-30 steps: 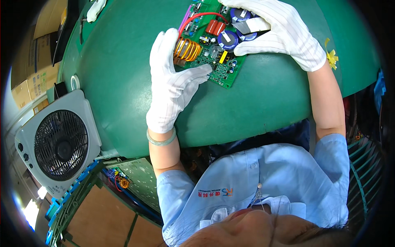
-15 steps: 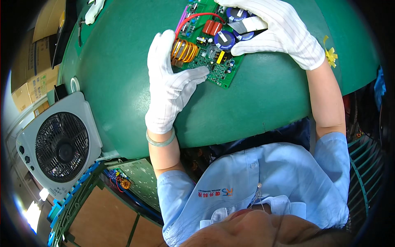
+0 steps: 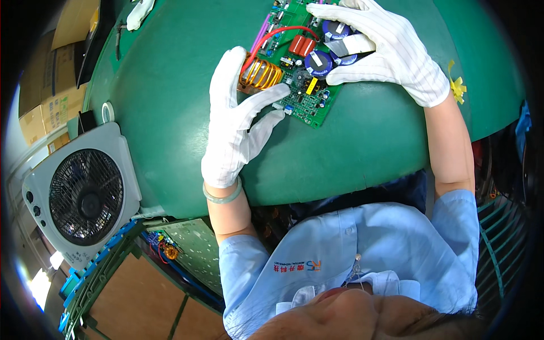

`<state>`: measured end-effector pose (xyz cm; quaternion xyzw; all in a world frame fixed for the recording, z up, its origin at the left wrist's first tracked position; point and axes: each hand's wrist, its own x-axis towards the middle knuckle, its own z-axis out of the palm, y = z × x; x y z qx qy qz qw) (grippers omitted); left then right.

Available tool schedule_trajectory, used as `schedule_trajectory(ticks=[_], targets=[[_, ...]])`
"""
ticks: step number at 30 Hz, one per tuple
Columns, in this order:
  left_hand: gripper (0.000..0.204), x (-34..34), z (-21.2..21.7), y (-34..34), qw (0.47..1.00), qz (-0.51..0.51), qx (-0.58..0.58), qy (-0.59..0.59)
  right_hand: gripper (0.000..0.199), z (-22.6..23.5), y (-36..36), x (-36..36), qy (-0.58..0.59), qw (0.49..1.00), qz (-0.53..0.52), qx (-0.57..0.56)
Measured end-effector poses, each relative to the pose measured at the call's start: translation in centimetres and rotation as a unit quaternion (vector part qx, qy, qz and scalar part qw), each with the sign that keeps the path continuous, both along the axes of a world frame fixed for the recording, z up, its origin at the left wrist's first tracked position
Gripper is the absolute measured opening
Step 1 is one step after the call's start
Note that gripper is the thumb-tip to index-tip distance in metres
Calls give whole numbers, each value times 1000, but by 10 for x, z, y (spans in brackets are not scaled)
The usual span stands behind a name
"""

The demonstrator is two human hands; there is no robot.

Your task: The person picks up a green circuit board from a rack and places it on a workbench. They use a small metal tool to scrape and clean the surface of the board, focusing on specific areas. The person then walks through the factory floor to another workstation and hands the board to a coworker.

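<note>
A green circuit board point(image 3: 309, 113) lies on the green table, its far end cut off by the top edge of the view. My gloved left hand point(image 3: 235, 119) grips its left side, fingers beside the copper-wound coil point(image 3: 262, 73) and thumb over the board's near part. My gloved right hand point(image 3: 379, 51) is over the board's right side, holding a flat grey-and-white strip-like tool point(image 3: 354, 44) whose grey tip points left between the blue capacitors point(image 3: 318, 64). The strip's other end is hidden in the hand. A red wire point(image 3: 283, 29) arches over the board beside two red parts point(image 3: 302, 45).
A grey box fan point(image 3: 85, 192) stands left of the table point(image 3: 317, 164). A yellow ribbon-like piece point(image 3: 457, 88) lies right of my right wrist. At the far left are a white roll point(image 3: 107, 112), a white glove-like item point(image 3: 140, 14) and cardboard boxes point(image 3: 54, 107).
The board has shifted slightly right and nearer in view, along with both hands. My left thumb and fingers have moved a little on the board's near-left edge. The right hand keeps hold of the strip.
</note>
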<state>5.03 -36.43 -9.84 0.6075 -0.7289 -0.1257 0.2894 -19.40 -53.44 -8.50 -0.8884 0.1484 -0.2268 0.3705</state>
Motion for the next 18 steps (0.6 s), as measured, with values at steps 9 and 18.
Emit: schedule_trajectory(ticks=[9, 18], targets=[[34, 37, -4, 2, 970, 126, -130, 162, 75, -15, 2, 8, 54, 984, -138, -102], [71, 33, -12, 0, 986, 79, 13, 149, 84, -9, 4, 14, 57, 983, -127, -117]])
